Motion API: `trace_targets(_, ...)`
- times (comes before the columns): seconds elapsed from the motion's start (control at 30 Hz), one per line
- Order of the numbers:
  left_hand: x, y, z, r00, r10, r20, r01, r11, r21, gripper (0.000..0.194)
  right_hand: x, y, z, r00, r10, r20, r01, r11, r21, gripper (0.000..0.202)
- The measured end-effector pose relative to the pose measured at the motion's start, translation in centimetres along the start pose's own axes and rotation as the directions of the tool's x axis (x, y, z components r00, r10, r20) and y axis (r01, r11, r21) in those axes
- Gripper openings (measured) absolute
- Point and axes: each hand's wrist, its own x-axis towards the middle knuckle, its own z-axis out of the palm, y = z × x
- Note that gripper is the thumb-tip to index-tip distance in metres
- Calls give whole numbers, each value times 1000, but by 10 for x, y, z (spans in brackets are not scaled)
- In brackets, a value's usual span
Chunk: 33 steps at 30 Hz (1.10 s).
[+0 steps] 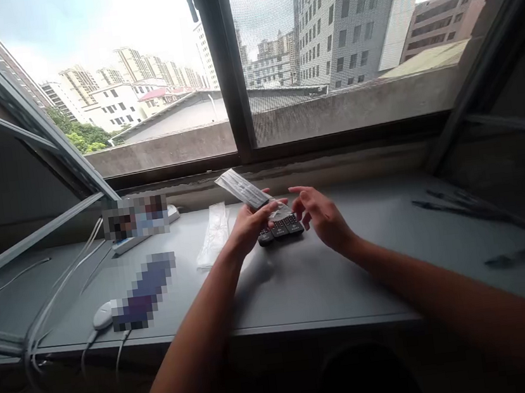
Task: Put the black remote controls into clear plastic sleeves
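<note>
Bag (228, 179) with dark remote (258, 202) apparently inside, up off table (364, 286), over the middle, closer to far edge than near edge. Tilted, upper end toward far left corner. Left hand (248, 227): fingers holding bag near lower end, thumb on top. Right hand (321, 215): just beside bag's lower end, fingers half curled and spread, index pointing left; contact with bag too small to tell.

Below bag: three black remotes (281, 231) on table, side by side, keys up, partly hidden by left hand. Left of those: clear plastic (214, 235), flat, near far edge.

Far left corner: white strip (125, 246), partly pixelated. Near edge, left part: white puck (105, 314) with cord, next to pixelated purple item (145, 294). White cables (58, 288) along left side, over near edge. Toward right edge: dark slim items (465, 213), too dim to identify. Beyond far edge: window (241, 97).
</note>
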Motion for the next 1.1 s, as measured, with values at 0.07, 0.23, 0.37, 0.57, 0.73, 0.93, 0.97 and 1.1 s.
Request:
trace_targets(0.07, -1, -1, 2, 1000, 3, 31, -3, 1000, 14, 84, 4, -2, -2, 998, 55, 35, -55, 998, -3, 60)
trace_targets(0.23, -4, -3, 3, 991, 24, 130, -34, 996, 78, 91, 8, -8, -4, 892, 267, 364, -309, 949, 59, 70)
trace_targets(0.37, -8, -1, 4, 982, -17, 188, -12, 989, 151, 99, 7, -7, -2, 794, 294, 531, -364, 931, 29, 62)
trace_targets(0.57, -9, 4, 7, 982, -55, 179, 38, 995, 96, 90, 7, -3, -1, 798, 262, 542, -318, 948, 10, 62)
trace_targets(0.73, -4, 9, 2, 990, -78, 119, 86, 994, -69, 73, 5, -8, -1, 785, 243, 570, -291, 957, -6, 53)
trace_targets(0.93, 4, 10, -9, 995, -59, -85, 52, 995, -86, 65, 1, -7, 2, 722, 251, 644, -257, 962, -86, 47)
trace_targets(0.97, 4, 9, -10, 995, -58, -87, 51, 995, -82, 62, 1, -7, 2, 709, 261, 655, -265, 959, -96, 46)
trace_targets(1.1, 1, 7, -4, 997, -82, -5, 82, 995, -62, 57, 0, -12, 2, 685, 325, 652, -366, 927, -77, 46)
